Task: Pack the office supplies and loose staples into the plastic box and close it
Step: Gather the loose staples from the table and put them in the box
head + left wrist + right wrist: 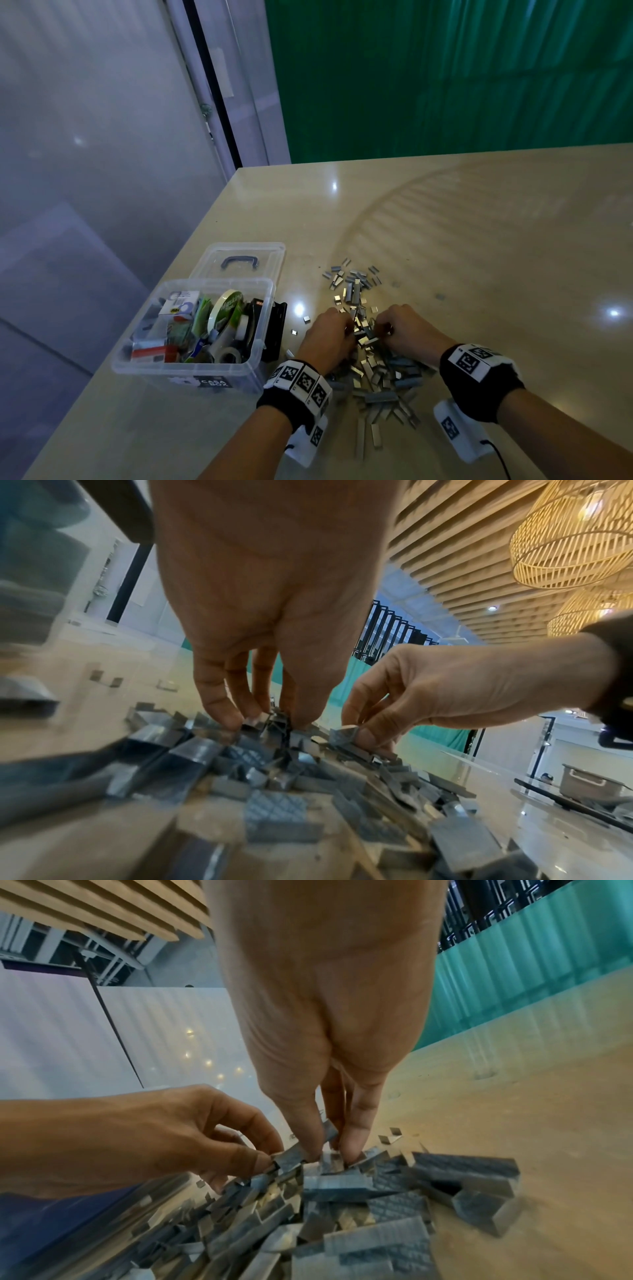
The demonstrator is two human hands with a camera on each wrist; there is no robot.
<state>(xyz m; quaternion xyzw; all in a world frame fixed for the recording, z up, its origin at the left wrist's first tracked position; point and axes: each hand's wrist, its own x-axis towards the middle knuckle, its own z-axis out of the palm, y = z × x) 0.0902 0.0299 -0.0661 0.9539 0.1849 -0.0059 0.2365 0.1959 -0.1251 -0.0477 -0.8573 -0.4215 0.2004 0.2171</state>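
A heap of loose staples (373, 370) in short silver strips lies on the beige table. The clear plastic box (263, 308) stands open to its left, holding tape rolls (224, 310), small packets and other supplies. Its lid (274, 251), with a dark handle, lies flat behind it. My left hand (349, 329) and right hand (380, 330) meet over the middle of the heap, fingers curled down. In the left wrist view the left hand (267, 721) pinches staple strips (284, 785). The right hand (329, 1150) pinches staple strips (342, 1183), and the left hand (260, 1161) grips one beside it.
A black object (278, 329) leans against the box's right wall. Stray staples (352, 277) lie scattered beyond the hands. The table (479, 240) ends at its left edge close to the box and at its far edge before a green wall (445, 75).
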